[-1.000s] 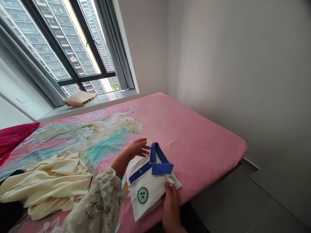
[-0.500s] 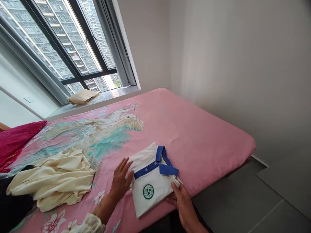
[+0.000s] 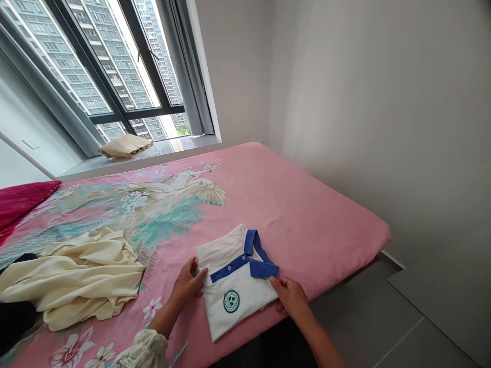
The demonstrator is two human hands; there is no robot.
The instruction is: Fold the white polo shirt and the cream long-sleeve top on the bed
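A white polo shirt with a blue collar, blue button placket and round green badge lies folded near the bed's front edge. My left hand grips its left edge, thumb on top and fingers curled at the side. At the opposite edge, just below the collar, my right hand pinches the fabric between thumb and fingers. Part of the right hand's fingers is hidden beneath the shirt.
The shirt rests on a bed with a pink floral sheet. To the left lie a crumpled cream cloth, a black item and a dark red pillow. A folded beige cloth sits on the windowsill. Grey walls border the bed.
My left hand has gone from spread fingers beside the shirt to a grip on its left edge. My right hand stays at the right edge, now nearer the collar. The view has shifted slightly.
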